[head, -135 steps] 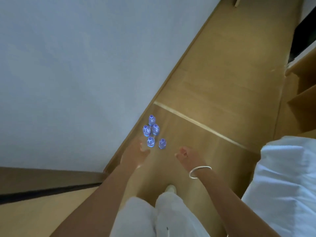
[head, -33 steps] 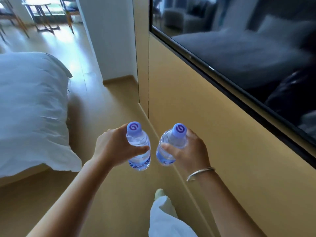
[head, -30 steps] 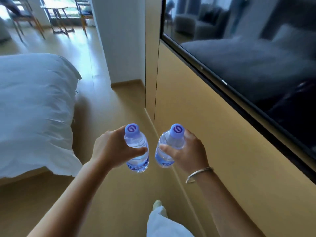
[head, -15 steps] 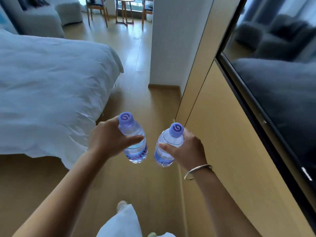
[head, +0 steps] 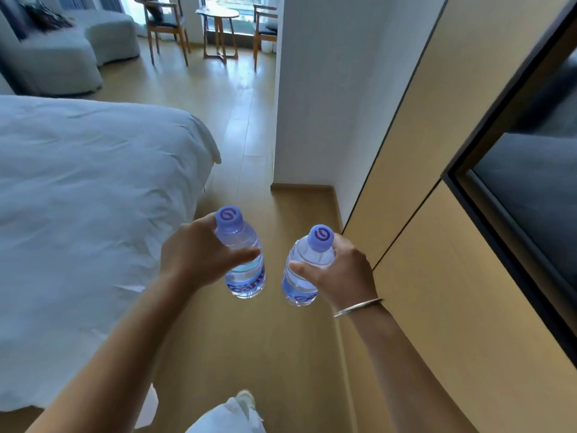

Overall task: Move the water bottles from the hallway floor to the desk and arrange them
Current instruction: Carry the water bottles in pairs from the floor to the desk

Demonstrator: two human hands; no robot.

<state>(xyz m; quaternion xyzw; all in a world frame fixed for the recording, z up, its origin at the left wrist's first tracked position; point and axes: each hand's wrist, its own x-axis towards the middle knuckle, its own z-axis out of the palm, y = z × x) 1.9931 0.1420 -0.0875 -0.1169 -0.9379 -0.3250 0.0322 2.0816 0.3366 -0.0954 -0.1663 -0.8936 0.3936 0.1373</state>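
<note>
Clear plastic, purple caps: two water bottles carried upright above the wood floor (head: 249, 354) | left hand (head: 193, 254) wraps fingers round left bottle (head: 242, 260) | right hand (head: 342, 270) grips right bottle (head: 304, 270), bangle (head: 359, 307) on wrist | bottles near, apart | white bed (head: 87, 198) left, tan wall panel (head: 437, 292) right

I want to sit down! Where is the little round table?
In the head view, the round table stands far ahead at the top, by the window, between two wooden chairs, beyond the white bed.
</note>
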